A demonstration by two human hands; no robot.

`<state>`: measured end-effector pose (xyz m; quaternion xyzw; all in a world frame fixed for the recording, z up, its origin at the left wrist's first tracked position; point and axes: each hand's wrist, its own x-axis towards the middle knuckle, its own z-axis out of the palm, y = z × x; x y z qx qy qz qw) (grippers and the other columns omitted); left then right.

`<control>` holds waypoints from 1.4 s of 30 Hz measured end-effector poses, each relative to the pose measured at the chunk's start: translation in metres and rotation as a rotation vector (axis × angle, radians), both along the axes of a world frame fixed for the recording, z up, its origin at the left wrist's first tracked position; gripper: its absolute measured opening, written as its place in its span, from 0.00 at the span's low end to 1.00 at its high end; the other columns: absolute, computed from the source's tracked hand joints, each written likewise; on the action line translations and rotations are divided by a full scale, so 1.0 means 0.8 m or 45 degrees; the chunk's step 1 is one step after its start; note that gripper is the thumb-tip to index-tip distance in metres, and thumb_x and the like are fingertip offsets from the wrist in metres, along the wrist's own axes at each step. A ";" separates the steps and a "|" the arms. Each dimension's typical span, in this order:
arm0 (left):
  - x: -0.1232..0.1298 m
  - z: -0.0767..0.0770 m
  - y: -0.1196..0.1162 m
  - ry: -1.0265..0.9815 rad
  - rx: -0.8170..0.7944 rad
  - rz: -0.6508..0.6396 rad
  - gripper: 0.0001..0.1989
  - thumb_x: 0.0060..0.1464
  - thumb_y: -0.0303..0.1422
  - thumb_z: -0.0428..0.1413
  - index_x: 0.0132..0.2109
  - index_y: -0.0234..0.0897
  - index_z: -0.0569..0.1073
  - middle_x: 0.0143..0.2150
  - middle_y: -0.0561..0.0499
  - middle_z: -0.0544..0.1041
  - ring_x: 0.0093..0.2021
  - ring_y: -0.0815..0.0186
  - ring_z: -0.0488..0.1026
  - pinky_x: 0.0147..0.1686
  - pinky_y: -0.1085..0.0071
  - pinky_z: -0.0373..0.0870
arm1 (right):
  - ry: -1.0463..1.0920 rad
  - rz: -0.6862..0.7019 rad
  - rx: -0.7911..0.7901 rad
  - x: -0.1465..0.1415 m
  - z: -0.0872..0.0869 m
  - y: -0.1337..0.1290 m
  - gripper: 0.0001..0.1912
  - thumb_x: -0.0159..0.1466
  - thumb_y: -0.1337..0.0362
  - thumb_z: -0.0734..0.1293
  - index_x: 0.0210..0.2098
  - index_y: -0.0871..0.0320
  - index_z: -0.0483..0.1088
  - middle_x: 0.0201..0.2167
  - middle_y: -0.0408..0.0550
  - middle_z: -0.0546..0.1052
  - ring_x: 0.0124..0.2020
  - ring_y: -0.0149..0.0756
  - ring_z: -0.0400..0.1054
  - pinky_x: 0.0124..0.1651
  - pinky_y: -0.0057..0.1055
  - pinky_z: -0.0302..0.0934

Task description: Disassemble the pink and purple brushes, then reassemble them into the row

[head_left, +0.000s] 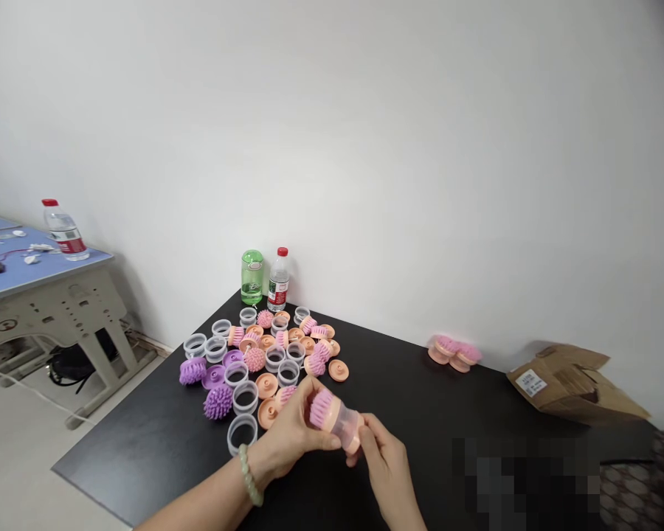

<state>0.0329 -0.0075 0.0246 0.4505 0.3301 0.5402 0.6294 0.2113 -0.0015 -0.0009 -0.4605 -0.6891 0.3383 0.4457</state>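
Note:
Above the black table, both of my hands grip one round brush (343,426) that lies tilted. It has pink bristles at the left end, a clear middle and a peach cap at the right end. My left hand (291,435), with a bead bracelet (249,476) at the wrist, wraps the bristle end. At the cap end, the fingers of my right hand (386,459) pinch the edge. To the left lie loose brush parts: clear rings (245,398), peach discs (339,370), purple bristle heads (218,403) and pink bristle heads (315,363).
A green container (251,276) and a water bottle (278,280) stand at the back by the wall. Two pink brushes (445,349) lie farther right, near a torn brown carton (572,380). A blue table (38,273) with another bottle (66,232) is at left.

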 end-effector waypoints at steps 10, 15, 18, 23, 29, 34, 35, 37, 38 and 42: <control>0.001 -0.005 0.005 -0.021 -0.024 0.148 0.28 0.35 0.39 0.73 0.38 0.38 0.66 0.34 0.55 0.69 0.34 0.67 0.64 0.34 0.73 0.60 | 0.406 0.041 -0.251 -0.008 -0.021 0.004 0.29 0.60 0.48 0.71 0.56 0.55 0.70 0.43 0.52 0.80 0.21 0.33 0.73 0.28 0.34 0.73; 0.000 -0.011 0.006 0.143 0.087 0.147 0.25 0.38 0.38 0.72 0.38 0.38 0.66 0.35 0.55 0.69 0.34 0.66 0.64 0.34 0.72 0.59 | 0.829 -0.150 -0.497 -0.009 -0.005 0.012 0.30 0.58 0.40 0.69 0.46 0.60 0.72 0.43 0.58 0.80 0.43 0.48 0.77 0.44 0.42 0.72; 0.002 -0.011 0.002 0.437 0.257 0.134 0.24 0.38 0.34 0.72 0.40 0.38 0.68 0.38 0.52 0.71 0.37 0.63 0.66 0.36 0.70 0.60 | 0.977 -0.218 -0.653 -0.007 -0.002 0.015 0.34 0.58 0.35 0.67 0.44 0.61 0.72 0.43 0.59 0.81 0.46 0.51 0.76 0.48 0.46 0.70; 0.007 -0.012 -0.002 0.725 0.291 0.222 0.22 0.40 0.28 0.69 0.42 0.39 0.70 0.41 0.51 0.73 0.40 0.59 0.69 0.41 0.68 0.61 | 1.068 -0.054 -0.702 -0.017 -0.002 0.004 0.38 0.59 0.32 0.61 0.51 0.58 0.69 0.50 0.60 0.79 0.52 0.52 0.73 0.52 0.49 0.68; 0.007 -0.018 0.004 0.725 0.245 0.268 0.23 0.37 0.32 0.71 0.39 0.39 0.69 0.37 0.53 0.72 0.38 0.60 0.67 0.38 0.69 0.60 | 1.155 0.023 -0.737 -0.026 -0.001 -0.004 0.39 0.62 0.32 0.57 0.59 0.53 0.63 0.60 0.60 0.72 0.59 0.51 0.69 0.51 0.47 0.68; 0.013 -0.014 -0.001 0.795 0.221 0.224 0.22 0.38 0.29 0.69 0.40 0.39 0.68 0.38 0.52 0.72 0.39 0.60 0.67 0.38 0.68 0.60 | 1.212 -0.109 -0.878 -0.020 -0.011 0.009 0.35 0.64 0.34 0.55 0.51 0.57 0.68 0.52 0.61 0.77 0.51 0.52 0.75 0.44 0.48 0.72; 0.015 -0.013 -0.003 0.818 0.216 0.202 0.22 0.38 0.27 0.69 0.41 0.39 0.68 0.39 0.52 0.72 0.39 0.60 0.68 0.39 0.68 0.61 | 1.210 -0.124 -0.891 -0.018 -0.014 0.012 0.34 0.64 0.34 0.55 0.48 0.58 0.69 0.50 0.60 0.78 0.49 0.52 0.76 0.45 0.49 0.72; 0.018 -0.013 -0.006 0.870 0.231 0.148 0.22 0.38 0.25 0.68 0.41 0.39 0.68 0.40 0.51 0.72 0.40 0.59 0.68 0.40 0.68 0.62 | 1.205 -0.162 -0.875 -0.014 -0.018 0.017 0.33 0.65 0.35 0.55 0.44 0.58 0.70 0.46 0.59 0.80 0.49 0.51 0.77 0.49 0.51 0.71; 0.019 -0.014 -0.008 0.891 0.253 0.124 0.23 0.38 0.24 0.67 0.41 0.39 0.68 0.41 0.51 0.72 0.41 0.59 0.68 0.41 0.67 0.62 | 1.201 -0.183 -0.850 -0.013 -0.018 0.019 0.32 0.65 0.35 0.55 0.43 0.58 0.70 0.45 0.59 0.80 0.49 0.50 0.77 0.51 0.51 0.70; 0.022 -0.018 -0.010 0.911 0.342 0.086 0.23 0.40 0.22 0.66 0.43 0.39 0.67 0.44 0.50 0.72 0.44 0.58 0.69 0.44 0.66 0.64 | 1.164 -0.175 -0.765 -0.016 -0.011 0.012 0.33 0.64 0.35 0.56 0.49 0.57 0.69 0.50 0.58 0.78 0.53 0.50 0.74 0.58 0.52 0.66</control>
